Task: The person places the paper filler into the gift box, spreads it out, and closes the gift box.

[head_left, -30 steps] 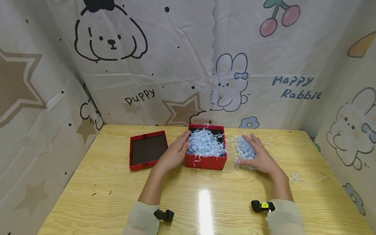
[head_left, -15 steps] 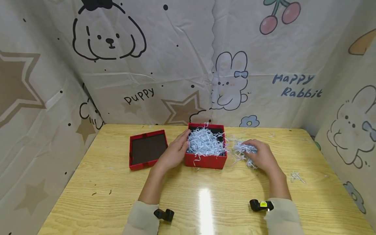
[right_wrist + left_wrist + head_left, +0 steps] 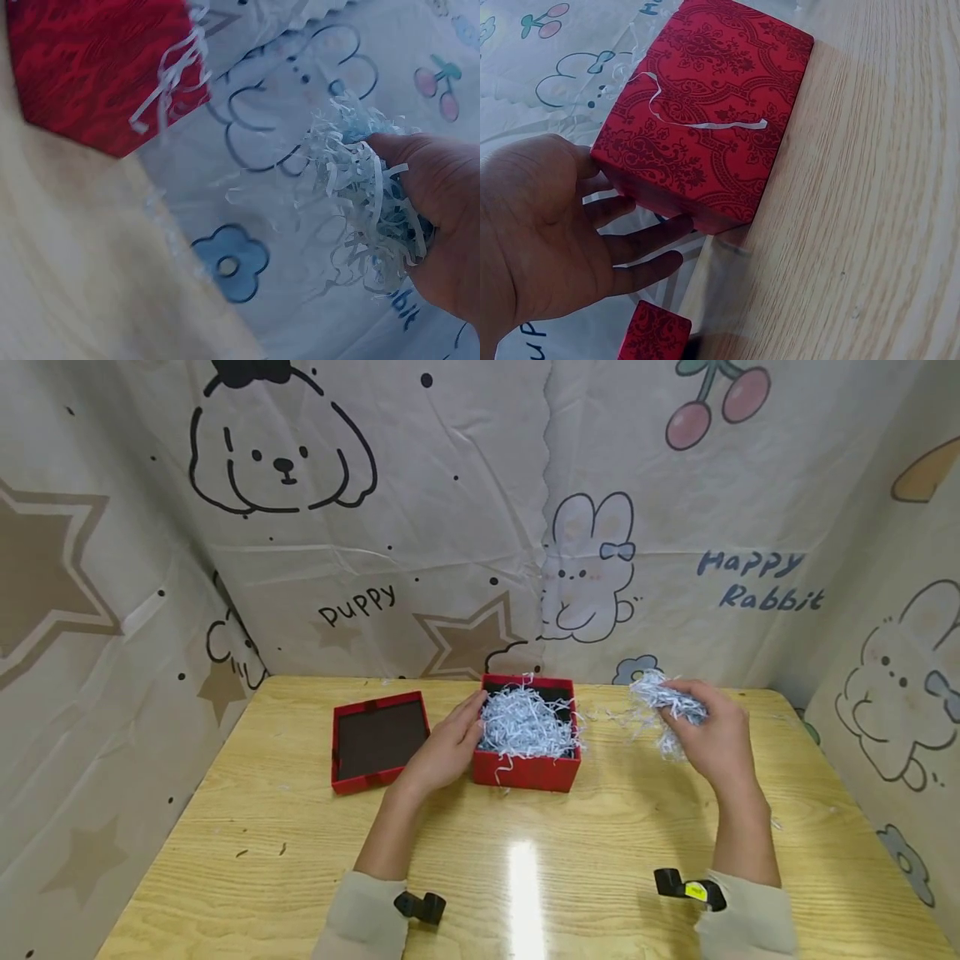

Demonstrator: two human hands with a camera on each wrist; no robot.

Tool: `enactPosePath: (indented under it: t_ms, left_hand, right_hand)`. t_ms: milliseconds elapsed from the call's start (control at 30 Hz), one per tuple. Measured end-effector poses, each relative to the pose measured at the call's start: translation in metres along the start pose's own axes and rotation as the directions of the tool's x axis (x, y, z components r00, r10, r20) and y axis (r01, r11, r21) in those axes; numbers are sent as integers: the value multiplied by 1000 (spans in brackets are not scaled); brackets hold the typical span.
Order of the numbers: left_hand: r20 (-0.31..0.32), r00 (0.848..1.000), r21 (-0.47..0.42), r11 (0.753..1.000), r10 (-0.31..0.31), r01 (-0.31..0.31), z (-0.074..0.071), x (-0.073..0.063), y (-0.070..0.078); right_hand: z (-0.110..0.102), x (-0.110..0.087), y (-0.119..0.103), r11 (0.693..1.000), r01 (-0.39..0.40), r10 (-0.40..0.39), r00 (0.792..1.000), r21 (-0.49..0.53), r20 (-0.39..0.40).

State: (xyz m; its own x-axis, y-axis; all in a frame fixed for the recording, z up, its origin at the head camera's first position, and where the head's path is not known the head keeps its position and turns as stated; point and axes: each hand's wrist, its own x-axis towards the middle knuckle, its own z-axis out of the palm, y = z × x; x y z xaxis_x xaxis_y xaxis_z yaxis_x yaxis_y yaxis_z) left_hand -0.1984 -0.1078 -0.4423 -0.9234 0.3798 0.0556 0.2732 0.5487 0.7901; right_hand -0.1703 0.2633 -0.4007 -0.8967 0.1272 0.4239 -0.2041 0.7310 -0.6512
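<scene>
A red patterned box (image 3: 525, 772) stands on the wooden table, heaped with pale blue shredded paper (image 3: 525, 727). My left hand (image 3: 444, 752) lies along the box's left side, its fingers fairly straight against the wall in the left wrist view. A thin paper strip (image 3: 705, 124) hangs down the box's front. Off to the right of the box, my right hand (image 3: 716, 735) grips a bunch of shredded paper (image 3: 371, 202), raised over the table. Loose strands trail from that bunch toward the box.
Left of the box lies its red lid (image 3: 381, 743), dark inside facing up. A printed cloth (image 3: 450, 568) hangs behind the table and along both sides. Small dark bits (image 3: 282, 849) lie on the table at the left front.
My right hand has closed on the shredded paper that lay beside the box, then lifted it up and to the right. The left hand and the box have stayed put.
</scene>
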Motion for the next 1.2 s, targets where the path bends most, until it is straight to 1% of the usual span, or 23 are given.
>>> enactPosePath:
  t_ms: [133, 233, 300, 467, 633, 733, 800, 900, 1000, 1067, 1100, 1167, 1200]
  left_hand:
    - [3, 1000, -2, 1000, 12, -12, -1, -1, -1]
    - [-5, 1000, 2, 1000, 13, -13, -2, -1, -2]
    - [-10, 1000, 9, 1000, 8, -8, -2, -2, -2]
    - [-4, 1000, 16, 1000, 5, -5, -1, -3, -5]
    - [-9, 999, 11, 999, 33, -33, 1, -1, -6]
    - [-11, 999, 7, 999, 49, -49, 2, 0, -6]
    - [-5, 999, 9, 999, 49, -49, 2, 0, -6]
    - [0, 999, 10, 999, 46, -46, 2, 1, -6]
    - [-4, 999, 18, 999, 39, -39, 2, 1, -7]
    - [-11, 999, 24, 999, 39, -39, 2, 1, -8]
    - [-15, 999, 25, 999, 42, -41, 2, 1, -7]
    - [-21, 998, 25, 998, 53, -53, 1, 1, -7]
    - [-22, 998, 25, 998, 58, -58, 1, 0, -6]
  right_hand:
    - [-7, 2, -19, 997, 63, -58, 993, 48, -100]
    - [-8, 8, -34, 988, 114, -100, 986, 104, -130]
    - [-7, 12, -44, 981, 146, -129, 983, 125, -133]
    - [-4, 23, -72, 959, 200, -178, 977, 202, -118]
    - [3, 33, -101, 920, 230, -210, 973, 318, -97]
    - [11, 37, -115, 897, 258, -241, 966, 360, -90]
    - [17, 39, -123, 880, 278, -265, 960, 385, -87]
    - [27, 41, -134, 847, 308, -304, 949, 433, -79]
    - [39, 42, -142, 825, 320, -332, 941, 465, -59]
    - [47, 42, -145, 820, 310, -338, 941, 481, -30]
    - [51, 41, -145, 822, 304, -338, 941, 481, -17]
    - [61, 41, -143, 832, 281, -328, 944, 479, 16]
    - [67, 39, -140, 841, 262, -316, 948, 473, 37]
